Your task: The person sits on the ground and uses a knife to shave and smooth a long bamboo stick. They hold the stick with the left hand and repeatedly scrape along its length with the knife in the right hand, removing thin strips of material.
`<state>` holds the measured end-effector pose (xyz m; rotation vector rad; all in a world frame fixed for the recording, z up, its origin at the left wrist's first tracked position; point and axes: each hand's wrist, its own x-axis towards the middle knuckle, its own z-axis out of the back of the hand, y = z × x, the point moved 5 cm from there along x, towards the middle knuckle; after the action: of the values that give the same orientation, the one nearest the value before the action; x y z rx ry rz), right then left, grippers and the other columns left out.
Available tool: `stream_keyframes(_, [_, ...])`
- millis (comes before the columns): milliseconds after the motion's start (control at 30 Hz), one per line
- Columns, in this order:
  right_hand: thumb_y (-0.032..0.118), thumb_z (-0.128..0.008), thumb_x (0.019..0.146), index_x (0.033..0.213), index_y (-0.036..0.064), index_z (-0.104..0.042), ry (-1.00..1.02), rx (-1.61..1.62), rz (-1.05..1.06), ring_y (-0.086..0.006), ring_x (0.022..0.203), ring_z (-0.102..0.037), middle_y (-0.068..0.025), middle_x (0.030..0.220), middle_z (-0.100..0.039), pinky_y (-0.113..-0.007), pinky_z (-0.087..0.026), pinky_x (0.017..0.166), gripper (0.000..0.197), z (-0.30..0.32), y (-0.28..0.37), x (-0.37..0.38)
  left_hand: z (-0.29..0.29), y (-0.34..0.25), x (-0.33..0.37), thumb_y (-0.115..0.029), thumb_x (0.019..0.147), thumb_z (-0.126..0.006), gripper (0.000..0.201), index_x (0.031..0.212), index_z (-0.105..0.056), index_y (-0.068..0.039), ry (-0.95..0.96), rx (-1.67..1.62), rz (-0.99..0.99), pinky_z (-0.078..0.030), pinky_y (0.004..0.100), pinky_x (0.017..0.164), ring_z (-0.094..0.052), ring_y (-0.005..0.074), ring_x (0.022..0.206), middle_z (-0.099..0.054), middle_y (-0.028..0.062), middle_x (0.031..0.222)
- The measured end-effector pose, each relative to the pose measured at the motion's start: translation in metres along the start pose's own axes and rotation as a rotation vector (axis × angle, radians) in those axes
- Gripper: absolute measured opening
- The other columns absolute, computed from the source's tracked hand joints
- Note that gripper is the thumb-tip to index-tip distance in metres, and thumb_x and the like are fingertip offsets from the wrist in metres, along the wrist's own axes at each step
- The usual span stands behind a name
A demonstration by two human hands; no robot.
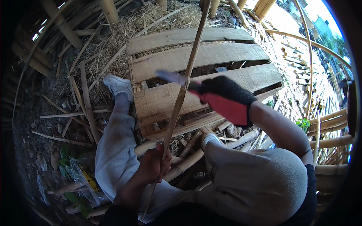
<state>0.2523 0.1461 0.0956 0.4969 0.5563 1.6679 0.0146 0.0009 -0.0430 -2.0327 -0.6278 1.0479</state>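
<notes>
A long, narrow bamboo strip [175, 116] slants up across the view, from my lap to the top edge. My bare left hand [155, 164] is closed around its lower part, above my thigh. My right hand [226, 98], in a black and red glove, grips a knife [171, 76]. Its blade is smeared by motion and points left, crossing the strip near a joint. Whether the edge bites into the bamboo I cannot tell. The knife's handle is mostly hidden by the glove.
A slatted wooden pallet [203, 56] lies before me, between and beyond my shoes. Dry straw [132, 34] heaps behind it. Bamboo poles [188, 164] and thin offcuts [86, 101] litter the ground. Clear plastic [85, 179] lies at lower left. Stacked bamboo [332, 128] stands at right.
</notes>
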Motion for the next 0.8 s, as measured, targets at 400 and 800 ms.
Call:
stream_keyframes(400, [0.038,-0.050,0.101,0.107,0.0058,-0.071,0.336,0.217,-0.430,-0.0119,0.067,-0.056,-0.0050,0.078,-0.066,-0.029,-0.046,0.062,0.039,0.004,0.023,-0.009,0.002,0.002,0.005,-0.064,0.103,-0.022,0.064,0.077,-0.044,-0.009,0.032,-0.033,0.011,-0.035,0.0250,0.033,-0.035,0.0104,0.032,-0.040,0.0013,0.049])
stream_keyframes(800, [0.036,-0.052,0.101,0.091,0.0059,-0.066,0.186,0.365,-0.130,-0.0089,0.050,-0.050,0.0011,0.063,-0.054,-0.027,-0.038,0.047,0.035,-0.006,0.007,-0.007,0.000,0.001,0.002,-0.064,0.102,-0.021,0.064,0.076,-0.042,-0.010,0.065,-0.039,0.012,-0.031,0.0242,0.033,-0.035,0.0091,0.032,-0.037,0.0000,0.047])
